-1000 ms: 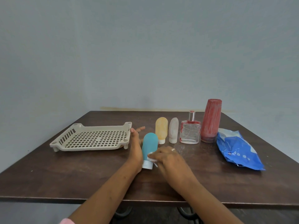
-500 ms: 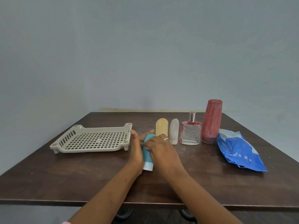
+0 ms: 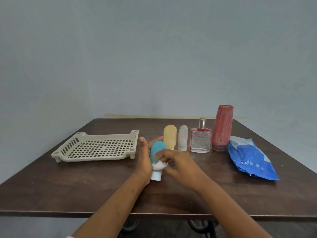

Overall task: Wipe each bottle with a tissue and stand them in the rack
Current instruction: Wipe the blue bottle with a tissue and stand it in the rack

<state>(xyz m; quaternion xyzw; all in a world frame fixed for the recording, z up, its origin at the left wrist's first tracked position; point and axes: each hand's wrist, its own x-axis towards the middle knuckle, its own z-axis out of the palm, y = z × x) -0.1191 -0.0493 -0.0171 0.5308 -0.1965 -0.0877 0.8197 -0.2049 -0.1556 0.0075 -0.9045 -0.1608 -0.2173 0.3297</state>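
On the desk (image 3: 68, 186), the left hand (image 3: 143, 162) curls its fingers round the teal bottle (image 3: 157, 150). The right hand (image 3: 181, 166) pinches a tissue (image 3: 159, 164) against it.

Seemingly a plain room in a home; a dark brown wooden table (image 3: 68, 186) stands before a bare blue-grey painted wall (image 3: 154, 57); on the table's right part sit a clear glass perfume bottle (image 3: 199, 143) and a blue plastic tissue pack (image 3: 252, 160); on its left, a beige perforated plastic rack (image 3: 96, 157).

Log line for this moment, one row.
step: wiping teal bottle | left hand: holds it | right hand: pinches tissue against it | rack: no bottles
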